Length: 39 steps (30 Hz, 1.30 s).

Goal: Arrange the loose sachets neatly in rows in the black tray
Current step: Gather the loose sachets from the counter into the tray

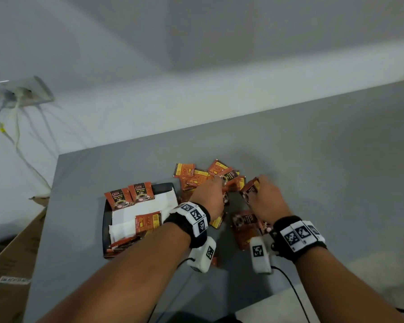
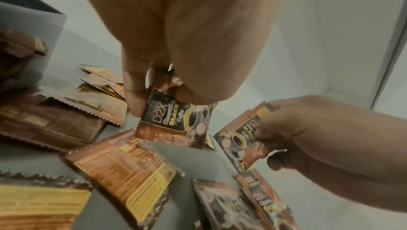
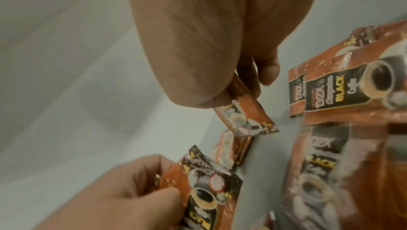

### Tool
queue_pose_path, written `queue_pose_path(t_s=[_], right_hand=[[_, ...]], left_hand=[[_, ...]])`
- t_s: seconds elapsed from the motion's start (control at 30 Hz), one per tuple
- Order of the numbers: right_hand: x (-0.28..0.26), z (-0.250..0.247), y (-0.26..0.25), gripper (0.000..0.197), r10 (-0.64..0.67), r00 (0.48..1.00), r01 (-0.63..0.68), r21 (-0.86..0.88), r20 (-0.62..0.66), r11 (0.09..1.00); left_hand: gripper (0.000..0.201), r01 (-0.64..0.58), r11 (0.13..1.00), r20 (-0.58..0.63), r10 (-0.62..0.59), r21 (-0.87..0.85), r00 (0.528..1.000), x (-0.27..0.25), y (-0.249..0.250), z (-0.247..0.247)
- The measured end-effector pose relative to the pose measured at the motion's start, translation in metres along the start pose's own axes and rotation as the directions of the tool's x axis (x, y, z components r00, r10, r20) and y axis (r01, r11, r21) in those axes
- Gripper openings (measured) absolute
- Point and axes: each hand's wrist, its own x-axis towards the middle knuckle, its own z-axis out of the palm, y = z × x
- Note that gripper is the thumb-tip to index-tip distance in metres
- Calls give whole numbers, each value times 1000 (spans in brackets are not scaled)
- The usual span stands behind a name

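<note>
Head view, taking the black tray (image 1: 106, 220) as landmark: inside it, on white paper (image 1: 147, 207), two sachets (image 1: 129, 197) lean at the far end, one lies face-down mid-tray (image 1: 148, 222), others sit at the near end; just right of the tray, the left hand (image 1: 208, 199), forearm stretched forward, pinches a sachet (image 2: 174, 119) over the loose pile (image 1: 201, 177); further right, the right hand (image 1: 265, 201) pinches another sachet (image 1: 251, 188), more sachets lying beneath it on the grey table (image 1: 313, 159).

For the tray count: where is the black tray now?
In the head view, the black tray lies on the grey table, left of the left hand and the sachet pile.
</note>
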Motion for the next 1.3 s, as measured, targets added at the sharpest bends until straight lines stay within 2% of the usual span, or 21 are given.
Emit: queue_pose_path(t_s=[0.13,0.23,0.27,0.37,0.43,0.5,0.63,0.73,0.8,0.9,0.97,1.07,1.23,1.3], right_hand=[[-4,-12,4,27,78,997,-72,188,-21,979],[-10,-19,8,45,51,996,-67,248,69,966],[-14,-19,9,43,20,993,-45,220,115,975],[-21,-8,11,35,-54,980,57,-9,194,998],[-21,5,13,34,-73,971,110,-157,228,981],[-23,13,15,30,-68,963,130,-229,260,965],[-30,17,14,54,-89,944,206,-355,319,912],[-34,19,12,69,-98,908,287,-435,406,854],[-35,22,11,68,-133,905,323,-449,404,833],[-34,23,8,65,-125,903,325,-463,412,824],[-33,21,4,56,-131,909,329,-489,396,808],[-32,21,0,37,-181,912,355,-491,367,795],[-38,13,1,30,-221,898,388,-446,381,807],[-38,4,0,21,-202,895,360,-377,397,853]], left_hand=[[47,4,996,-74,-10,-89,997,-1,-6,-10],[64,-59,995,2,59,-85,998,-2,-12,-18],[64,-84,994,49,87,-66,995,-5,-12,-20],[53,-160,987,174,153,28,973,-13,-10,-18],[44,-203,974,216,178,98,960,-17,-8,-13],[36,-224,964,241,185,146,953,-18,-6,-8],[24,-218,928,326,114,302,939,-15,-5,-4],[17,-227,914,368,94,336,925,-12,-4,-2],[22,-245,898,376,98,366,921,-11,-4,0],[53,-249,894,374,101,372,922,-11,-7,3],[61,-248,892,366,102,379,925,-11,-6,5],[47,-278,852,373,106,444,922,-12,-4,8],[43,-273,852,345,117,447,931,-13,-3,8],[38,-271,850,346,112,452,931,-13,-3,6]])
